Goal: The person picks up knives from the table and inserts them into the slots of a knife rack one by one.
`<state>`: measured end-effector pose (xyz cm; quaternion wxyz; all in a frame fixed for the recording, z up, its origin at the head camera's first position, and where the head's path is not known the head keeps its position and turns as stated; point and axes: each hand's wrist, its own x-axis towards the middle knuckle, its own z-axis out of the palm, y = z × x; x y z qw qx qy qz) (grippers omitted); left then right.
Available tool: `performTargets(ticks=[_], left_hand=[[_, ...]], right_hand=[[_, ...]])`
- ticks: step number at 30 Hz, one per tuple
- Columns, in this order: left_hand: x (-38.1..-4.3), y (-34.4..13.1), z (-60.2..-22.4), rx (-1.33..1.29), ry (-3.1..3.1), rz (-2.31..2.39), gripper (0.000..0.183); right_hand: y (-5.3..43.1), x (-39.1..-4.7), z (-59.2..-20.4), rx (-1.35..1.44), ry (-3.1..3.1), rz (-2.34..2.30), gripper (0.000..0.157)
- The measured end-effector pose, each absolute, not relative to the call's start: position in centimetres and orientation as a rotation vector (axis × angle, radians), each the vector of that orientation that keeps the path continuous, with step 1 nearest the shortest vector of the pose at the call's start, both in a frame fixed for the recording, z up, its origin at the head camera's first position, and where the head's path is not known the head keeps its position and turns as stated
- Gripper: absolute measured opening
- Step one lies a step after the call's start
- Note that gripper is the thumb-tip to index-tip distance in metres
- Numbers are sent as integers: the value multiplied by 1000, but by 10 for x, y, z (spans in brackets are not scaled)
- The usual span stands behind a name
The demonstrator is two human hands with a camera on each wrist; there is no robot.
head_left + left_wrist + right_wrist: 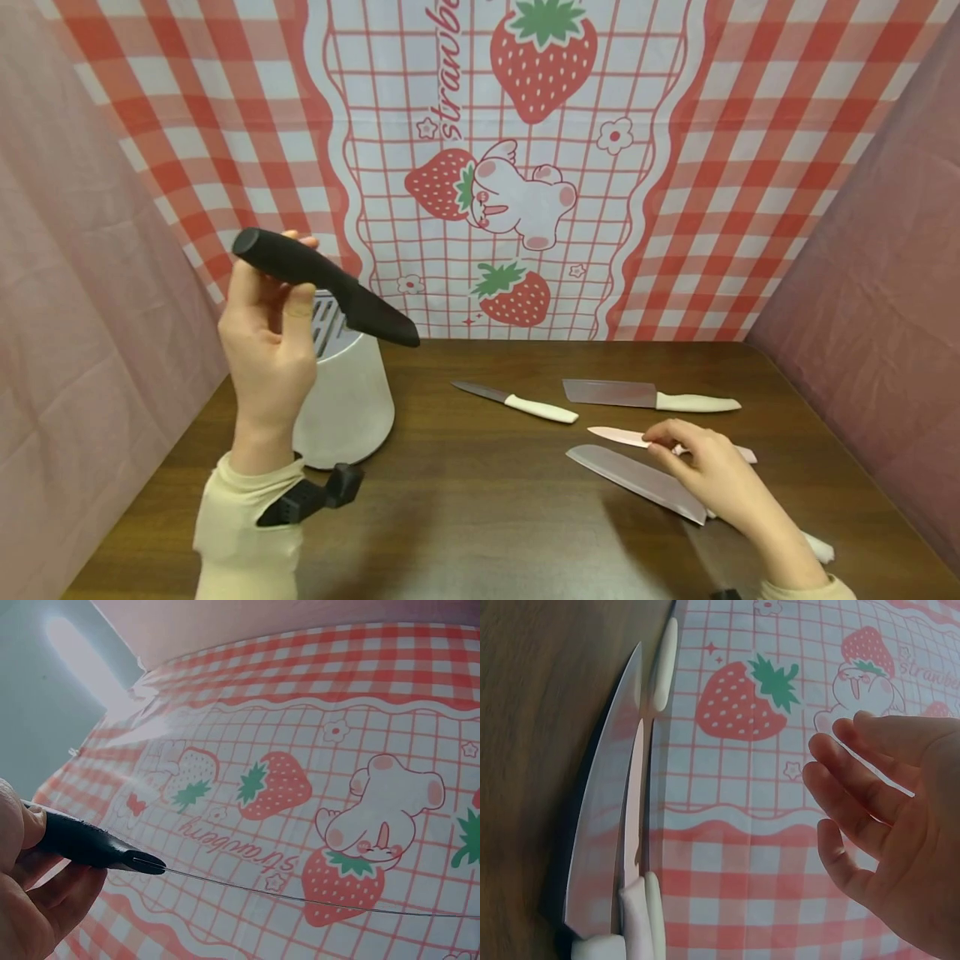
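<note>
My left hand point(272, 367) holds a black-handled knife point(300, 265) in the air, fingers and thumb around its handle. In the left wrist view the handle point(86, 841) lies between thumb and fingers, and the blade is seen edge-on as a thin line. Just behind that hand stands a white knife block point(348, 408) with a slotted top. Over the knives at the right hovers my right hand point(712, 471), its fingers loosely bent and holding nothing. Beneath it lie a small pink knife point(618, 435) and a large wide-bladed knife point(604, 832), both apart from the fingers.
A paring knife point(540, 408) with a white handle lies mid-table. Farther back on the right is a square-ended cleaver point(611, 393). The brown wooden table point(480, 508) ends at a strawberry-patterned cloth point(487, 108), with pink curtains point(862, 292) at the sides.
</note>
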<state>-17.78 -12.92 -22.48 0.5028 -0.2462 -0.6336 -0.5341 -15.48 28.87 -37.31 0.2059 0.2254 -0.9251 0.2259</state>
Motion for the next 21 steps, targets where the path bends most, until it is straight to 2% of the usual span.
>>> performTargets(ticks=[7, 21], left_hand=[[-176, -132, -222, -571, -1496, -1304, 32], [-172, -140, -212, -489, -1414, -1301, 32]], right_hand=[[296, -149, -376, 579, -2662, 659, 10], [312, -144, -383, 536, -2707, 552, 15]])
